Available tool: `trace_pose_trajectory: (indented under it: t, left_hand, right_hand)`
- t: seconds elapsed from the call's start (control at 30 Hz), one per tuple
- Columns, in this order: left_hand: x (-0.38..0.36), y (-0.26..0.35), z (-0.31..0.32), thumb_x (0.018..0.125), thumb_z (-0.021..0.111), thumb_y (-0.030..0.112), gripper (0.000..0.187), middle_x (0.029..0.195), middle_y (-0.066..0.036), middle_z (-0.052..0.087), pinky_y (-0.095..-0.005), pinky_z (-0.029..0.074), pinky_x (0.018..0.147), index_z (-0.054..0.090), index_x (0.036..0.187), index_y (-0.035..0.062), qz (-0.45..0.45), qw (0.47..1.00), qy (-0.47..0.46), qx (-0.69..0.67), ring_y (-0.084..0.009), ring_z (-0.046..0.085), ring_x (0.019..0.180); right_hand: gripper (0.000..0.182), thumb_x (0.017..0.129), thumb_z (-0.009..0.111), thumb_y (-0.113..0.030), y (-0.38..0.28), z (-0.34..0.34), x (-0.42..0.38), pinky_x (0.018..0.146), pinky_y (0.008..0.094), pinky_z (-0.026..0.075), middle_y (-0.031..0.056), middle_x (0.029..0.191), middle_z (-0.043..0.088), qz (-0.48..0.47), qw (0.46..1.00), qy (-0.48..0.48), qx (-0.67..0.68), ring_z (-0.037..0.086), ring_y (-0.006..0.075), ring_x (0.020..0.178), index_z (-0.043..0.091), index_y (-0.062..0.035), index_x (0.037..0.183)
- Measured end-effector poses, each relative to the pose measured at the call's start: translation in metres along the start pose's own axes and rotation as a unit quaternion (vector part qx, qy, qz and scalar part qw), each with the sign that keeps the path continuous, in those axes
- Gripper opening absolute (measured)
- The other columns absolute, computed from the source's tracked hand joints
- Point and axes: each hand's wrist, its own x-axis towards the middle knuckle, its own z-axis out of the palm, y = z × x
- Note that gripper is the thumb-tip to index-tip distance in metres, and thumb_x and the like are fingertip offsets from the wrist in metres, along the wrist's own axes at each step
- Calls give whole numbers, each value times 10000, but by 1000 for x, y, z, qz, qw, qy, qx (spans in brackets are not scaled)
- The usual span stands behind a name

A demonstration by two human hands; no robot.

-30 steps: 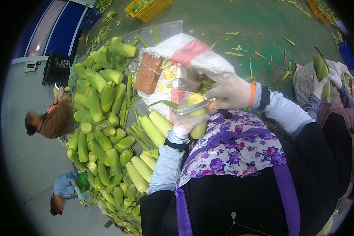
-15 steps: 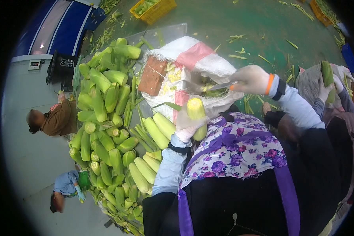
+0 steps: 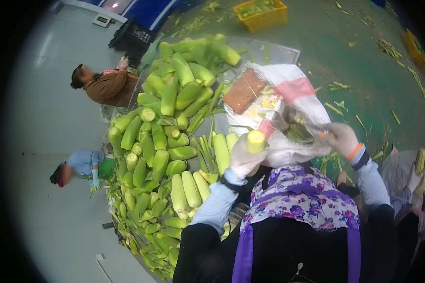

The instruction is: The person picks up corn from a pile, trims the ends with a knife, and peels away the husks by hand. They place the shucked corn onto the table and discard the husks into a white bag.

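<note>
My left hand [image 3: 247, 155], gloved in white, is wrapped around an upright ear of corn [image 3: 256, 140] with its pale yellow cut end facing up. My right hand [image 3: 341, 140], also gloved, grips a knife [image 3: 322, 134] with an orange mark near the fingers; the blade is blurred and points over the mouth of a white woven sack [image 3: 311, 152]. Green trimmings show inside the sack. A reddish brick [image 3: 244, 93] rests on its far left side, with pale yellow bits beside it. Left of my left hand lie several pale green stripped ears [image 3: 191, 189].
A large heap of green corn ears [image 3: 160, 137] covers the table on the left. Two people [image 3: 111, 88] stand beyond it; another person's hands [image 3: 414, 180] hold corn at the far right. A yellow crate [image 3: 262, 16] stands on the green floor [image 3: 363, 75] among scattered husks.
The view has swung, shifting the scene to the right. My right hand and the knife have drawn back from near the corn's cut end; my left hand still holds the ear.
</note>
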Motion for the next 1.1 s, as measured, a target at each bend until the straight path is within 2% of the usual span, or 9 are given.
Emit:
trace_pose_trajectory:
  t: [0.23, 0.33, 0.47, 0.53, 0.6, 0.7, 0.77, 1.0, 1.1]
  left_hand:
    - [-23, -59, -116, 725, 858, 241, 668, 1097, -113, 678, -317, 546, 821, 549, 1257, -19, -185, 978, 81, 47, -209, 661, 943]
    - [-33, -162, -137, 700, 854, 353, 722, 1142, -189, 674, -359, 534, 890, 555, 1236, -27, -256, 943, 136, 163, -296, 674, 1012]
    - [-41, -189, -136, 731, 807, 408, 855, 1278, -249, 601, -415, 450, 1037, 462, 1361, -55, -300, 932, 92, 184, -351, 586, 1194]
    - [-23, -151, -142, 736, 788, 390, 857, 1328, -264, 561, -422, 416, 1077, 444, 1382, -55, -206, 947, 107, 222, -378, 533, 1251]
    - [6, -118, -149, 748, 757, 356, 835, 1388, -277, 503, -433, 373, 1118, 430, 1398, -54, -126, 937, 139, 294, -407, 462, 1311]
    - [77, -118, -173, 786, 701, 299, 764, 1450, -277, 434, -445, 322, 1153, 419, 1408, -45, -18, 892, 186, 411, -420, 385, 1363]
    - [124, -122, -191, 803, 680, 263, 739, 1451, -257, 442, -435, 313, 1160, 407, 1423, -32, 12, 822, 222, 523, -398, 389, 1367]
    - [210, -127, -213, 810, 670, 209, 575, 1379, -57, 530, -411, 480, 992, 480, 1345, 117, -142, 764, 218, 591, -276, 521, 1251]
    - [200, -115, -219, 775, 723, 255, 592, 1342, -63, 551, -433, 503, 961, 502, 1309, 130, -98, 770, 199, 599, -279, 536, 1226]
  right_hand:
    - [442, 786, 739, -255, -7, 65, 6, 848, 451, 516, 196, 1000, 690, 48, 989, -99, -99, 661, 380, 943, 646, -46, 1164]
    - [473, 808, 727, -256, 23, 104, 8, 863, 450, 508, 181, 1038, 684, 56, 978, -150, -137, 652, 373, 976, 615, -40, 1214]
    - [484, 878, 690, -301, 32, 106, 7, 880, 406, 505, 197, 1091, 683, -17, 995, -77, 66, 659, 337, 997, 599, -29, 1268]
    - [494, 869, 698, -306, 23, 87, 8, 908, 399, 497, 210, 1120, 678, 200, 898, -132, 370, 652, 332, 1036, 604, -22, 1261]
    - [500, 864, 699, -306, 17, 90, 9, 927, 395, 492, 220, 1140, 675, 268, 875, -162, 368, 647, 332, 1061, 605, -13, 1258]
    - [503, 864, 688, -296, 24, 106, 13, 943, 395, 490, 230, 1154, 671, 161, 969, -165, -91, 645, 340, 1079, 601, 2, 1259]
    - [528, 859, 701, -300, 37, 120, -12, 964, 397, 477, 237, 1172, 665, 196, 980, -40, 21, 634, 352, 1110, 594, 16, 1268]
    - [501, 905, 642, -359, -1, 109, -52, 961, 417, 482, 233, 1195, 655, 260, 962, 6, 82, 624, 377, 1119, 602, -17, 1270]
    - [512, 896, 653, -367, -1, 106, -68, 958, 416, 487, 233, 1184, 659, 283, 952, 8, 120, 627, 381, 1115, 603, -15, 1265]
